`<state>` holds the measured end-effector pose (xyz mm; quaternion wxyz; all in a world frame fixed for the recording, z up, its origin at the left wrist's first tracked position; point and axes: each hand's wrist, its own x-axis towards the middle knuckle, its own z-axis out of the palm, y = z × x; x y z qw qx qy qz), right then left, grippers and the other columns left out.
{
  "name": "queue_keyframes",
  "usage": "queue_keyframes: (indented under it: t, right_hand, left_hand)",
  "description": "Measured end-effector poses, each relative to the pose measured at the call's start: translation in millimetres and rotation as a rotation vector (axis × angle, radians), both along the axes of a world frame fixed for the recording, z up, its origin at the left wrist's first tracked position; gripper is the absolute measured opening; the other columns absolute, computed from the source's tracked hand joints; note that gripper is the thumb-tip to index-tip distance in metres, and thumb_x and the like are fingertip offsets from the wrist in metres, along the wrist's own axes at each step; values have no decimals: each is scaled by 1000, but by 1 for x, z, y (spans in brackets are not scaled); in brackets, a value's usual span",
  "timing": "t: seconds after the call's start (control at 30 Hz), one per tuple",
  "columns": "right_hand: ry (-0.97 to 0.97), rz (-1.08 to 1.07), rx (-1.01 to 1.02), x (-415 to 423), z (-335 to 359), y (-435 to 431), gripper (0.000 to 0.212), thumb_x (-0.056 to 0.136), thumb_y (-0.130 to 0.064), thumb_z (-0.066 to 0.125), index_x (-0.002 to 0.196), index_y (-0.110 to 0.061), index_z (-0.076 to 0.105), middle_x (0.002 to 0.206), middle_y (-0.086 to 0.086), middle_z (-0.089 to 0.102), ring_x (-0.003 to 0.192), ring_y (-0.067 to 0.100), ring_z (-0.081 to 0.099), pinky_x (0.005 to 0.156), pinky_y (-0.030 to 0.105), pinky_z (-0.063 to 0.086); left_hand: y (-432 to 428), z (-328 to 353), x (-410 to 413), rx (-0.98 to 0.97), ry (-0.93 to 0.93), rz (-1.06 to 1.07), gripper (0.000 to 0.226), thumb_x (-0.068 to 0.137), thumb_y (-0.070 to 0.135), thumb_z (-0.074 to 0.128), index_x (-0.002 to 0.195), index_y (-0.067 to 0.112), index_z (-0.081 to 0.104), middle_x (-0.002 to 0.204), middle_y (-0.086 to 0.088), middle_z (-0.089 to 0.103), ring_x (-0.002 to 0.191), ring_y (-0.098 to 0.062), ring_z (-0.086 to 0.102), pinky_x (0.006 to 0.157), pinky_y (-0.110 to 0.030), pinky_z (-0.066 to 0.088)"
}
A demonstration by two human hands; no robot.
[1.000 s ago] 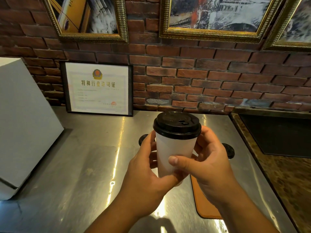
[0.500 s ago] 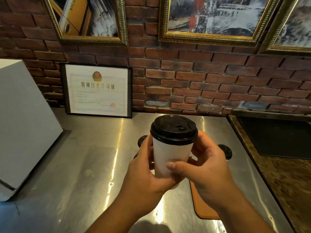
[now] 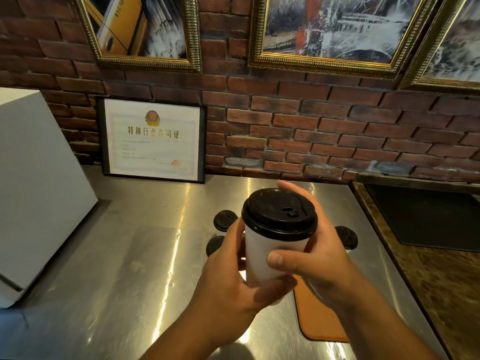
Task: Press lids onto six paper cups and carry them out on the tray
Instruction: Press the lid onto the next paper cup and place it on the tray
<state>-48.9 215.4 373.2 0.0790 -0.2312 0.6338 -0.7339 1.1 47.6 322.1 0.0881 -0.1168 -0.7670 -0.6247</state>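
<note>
Left hand point(image 3: 228, 276) and right hand point(image 3: 319, 261) together grasp 1 white paper cup point(image 3: 262, 255), held up off the steel surface point(image 3: 117, 255) toward its right side. The left wraps the lower wall. The right curls round the far side, thumb across the front.

Compared with 1 second ago, the cup sits higher and nearer the camera, and a right fingertip point(image 3: 284, 184) now shows over the far rim of the black lid point(image 3: 279, 214), which looks evenly seated. That suggests a last press or check, so this cup is probably ready to set down.

Behind the hands, 3 lidded cups point(image 3: 225, 219) show; others may be hidden. An orange-brown tray point(image 3: 319, 318) lies near the surface's front right edge.
</note>
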Motion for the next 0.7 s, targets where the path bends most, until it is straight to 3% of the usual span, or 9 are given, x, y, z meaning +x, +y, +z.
queue_keyframes:
  t: [0.1,0.33,0.7]
  right_hand:
    - [19,3,-9,-3,2,-1,84,58,-15,93,133,-40,63,125,-3,74,124,28,70,88,33,63]
    - [-19,3,-11,-3,1,-2,87,57,-12,91,137,-22,57,121,-5,76,121,21,72,86,27,63]
    - [-24,-30,28,2,0,-5,85,56,-14,92,135,-18,59,117,-5,77,118,20,73,84,26,63]
  left_hand:
    - [0,-2,1,10,3,-31,95,78,66,89,156,55,36,143,23,62,128,-1,64,88,-16,60]
    - [-7,-2,3,37,12,-49,87,82,61,88,154,57,39,143,23,63,128,-2,63,86,-11,58]
    - [-9,-10,2,52,-14,-26,92,75,68,90,153,58,40,140,23,65,125,-2,65,84,-16,61]
